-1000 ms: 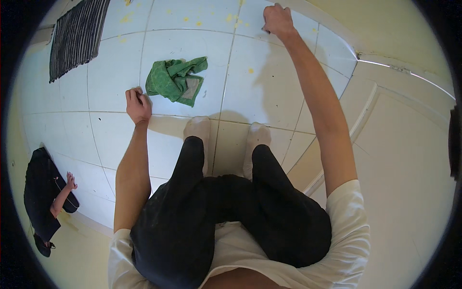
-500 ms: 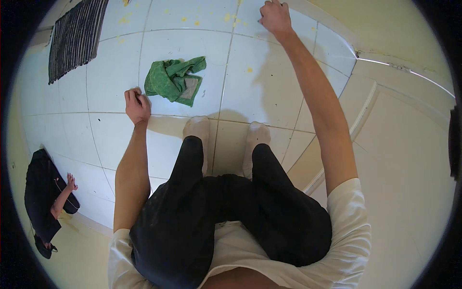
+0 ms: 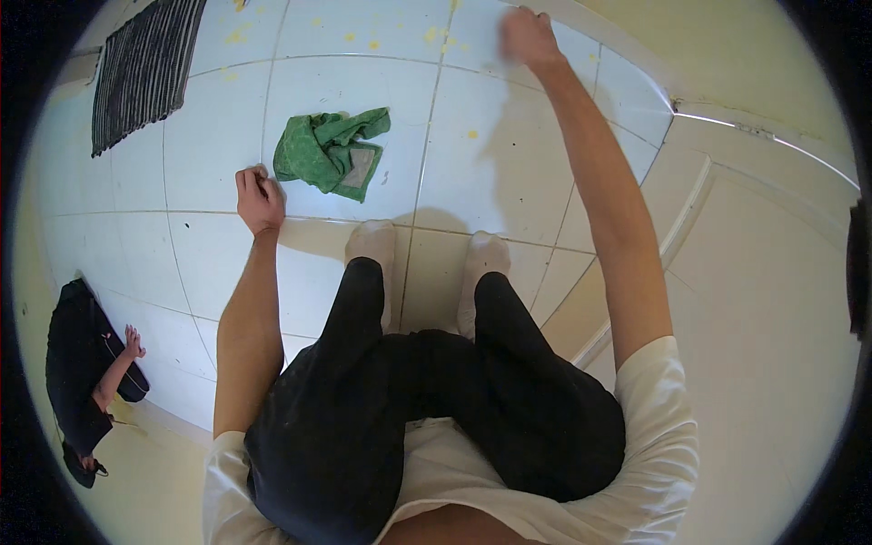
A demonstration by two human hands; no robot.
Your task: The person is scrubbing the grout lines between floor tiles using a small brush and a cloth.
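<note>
A crumpled green cloth point(image 3: 313, 154) with a grey patch lies on the white tiled floor point(image 3: 218, 272) ahead of my feet. Just left of it, my left hand point(image 3: 261, 200) rests on the floor with its fingers curled closed; a dark hollow shows between thumb and fingers, and whatever may be inside is hidden. My right hand point(image 3: 534, 38) reaches far out to the front right, low over the tiles, its fingers curled and partly smeared by motion. I cannot make out what it grips. Yellow spots point(image 3: 436, 36) dot the floor to its left.
A dark striped mat point(image 3: 145, 73) lies at the far left. A person in black point(image 3: 77, 372) is at the left edge, one hand toward the floor. To the right stand a pale wall point(image 3: 736, 54) and a white panelled door point(image 3: 763, 272). My socked feet point(image 3: 489, 250) are on the tiles.
My right hand has shifted slightly to the right, and its fingers are now blurred. The left hand and the green cloth have stayed in place.
</note>
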